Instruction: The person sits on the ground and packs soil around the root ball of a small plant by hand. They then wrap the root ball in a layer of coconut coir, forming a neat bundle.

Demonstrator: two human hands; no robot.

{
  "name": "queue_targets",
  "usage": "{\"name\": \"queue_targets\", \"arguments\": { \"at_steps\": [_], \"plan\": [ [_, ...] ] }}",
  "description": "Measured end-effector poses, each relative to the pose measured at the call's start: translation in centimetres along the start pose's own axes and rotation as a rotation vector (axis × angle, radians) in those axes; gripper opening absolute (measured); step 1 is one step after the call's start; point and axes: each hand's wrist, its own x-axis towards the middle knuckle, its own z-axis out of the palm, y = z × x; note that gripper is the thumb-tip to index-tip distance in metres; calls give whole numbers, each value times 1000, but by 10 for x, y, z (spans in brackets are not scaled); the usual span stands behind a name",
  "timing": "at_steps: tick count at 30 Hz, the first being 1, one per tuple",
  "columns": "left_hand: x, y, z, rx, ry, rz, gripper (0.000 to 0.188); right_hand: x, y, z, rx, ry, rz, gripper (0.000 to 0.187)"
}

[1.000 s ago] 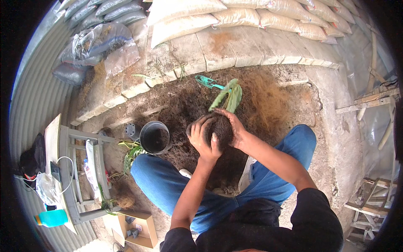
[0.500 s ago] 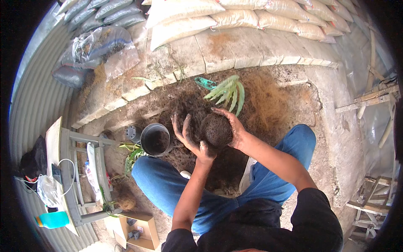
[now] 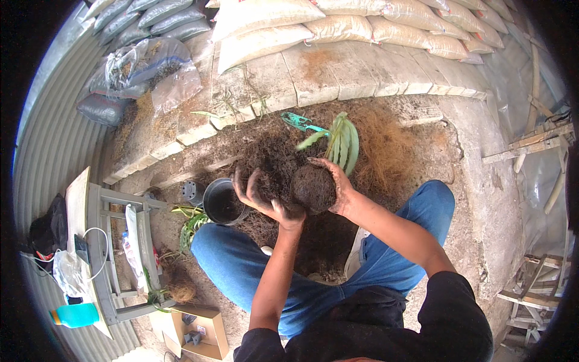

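Note:
My right hand [image 3: 339, 188] is wrapped round the far right side of a dark, soil-covered root ball [image 3: 313, 188]. Thick green leaves of the plant [image 3: 345, 145] stick out beyond that hand, pointing away from me. My left hand [image 3: 260, 196], blackened with soil, is at the left of the root ball with its fingers spread and slightly curled. Whether its thumb touches the ball I cannot tell. Under and beyond both hands lies a heap of dark soil [image 3: 271, 154]. A turquoise hand trowel [image 3: 295, 120] rests on it, partly behind the leaves.
A black pot [image 3: 224, 202] and a smaller grey pot [image 3: 192, 191] stand left of my knee, near a leafy plant [image 3: 192, 224]. Brown fibre [image 3: 383, 148] lies to the right. Farther off are concrete blocks [image 3: 313, 81] and stacked sacks [image 3: 338, 29]. A grey stool [image 3: 108, 241] stands left.
The root ball has turned and shifted slightly right, its leaves swinging right and showing more of the trowel. My left hand has moved a little left, away from the ball.

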Motion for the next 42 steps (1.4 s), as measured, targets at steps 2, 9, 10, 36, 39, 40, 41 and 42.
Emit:
{"name": "queue_targets", "arguments": {
  "at_steps": [2, 9, 10, 36, 39, 40, 41, 42],
  "plan": [
    [1, 5, 3, -52, 30, -22, 69, 1, -3, -1, 35, -82, 77, 33],
    [-5, -14, 1, -45, 22, -18, 70, 5, -4, -4, 49, -44, 82, 33],
    [-4, -16, 2, -57, 27, -40, 70, 9, -4, -10, 67, -84, 73, 33],
    [4, -52, -13, -542, 169, -720, 45, 4, -29, -8, 166, -125, 26, 37],
    [-7, -44, -6, -707, 6, -1183, 58, 0, -35, -1, 40, -54, -110, 42],
    [-5, -34, -2, -846, -50, -1360, 61, -2, -34, 2, -60, 2, -141, 46],
    [-3, -22, 1, -936, -194, -1400, 62, -4, -32, 7, -160, 59, -171, 50],
    [-3, -20, 2, -1009, -197, -1466, 61, -6, -28, 11, -261, 115, -199, 54]
  ]
}}
